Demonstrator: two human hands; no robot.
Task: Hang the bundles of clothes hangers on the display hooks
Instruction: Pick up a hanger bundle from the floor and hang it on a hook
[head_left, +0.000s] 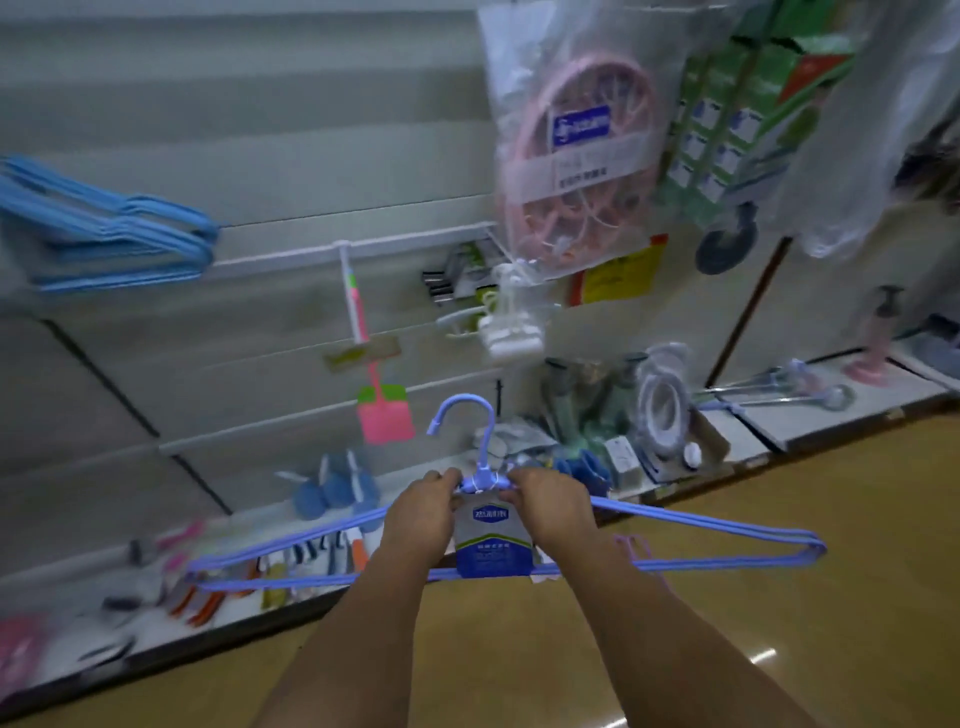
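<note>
**Head view: bundle in hand, not yet on a hook**

Head camera shows you holding a bundle of blue plastic-coated wire clothes hangers (701, 540) in front of you, above the yellow floor (779, 519) and just short of the front edge of the low white display shelf (831, 410). The bundle lies roughly level, its single curved hook (462, 410) standing up towards the slatted wall panel (208, 104), and a blue and white paper label (491, 543) hangs from its neck.

You look to be in the carrying step: the bundle is lifted but well apart from any hook. A second lot of blue hangers (104, 228) already hangs at the wall's left edge, on a level with the white rail (363, 249). Next, you will probably need to raise the bundle to that rail or a free peg, keep the curved hook upright and open towards the wall, then lower it over.

Your left hand (421, 514) has its fingers curled, pinching the bundle at the neck, left of the tie. Your right hand (550, 506) does the same just right of it, fingers curled round the wires. Both hands flank the label, thumbs hidden.
</note>
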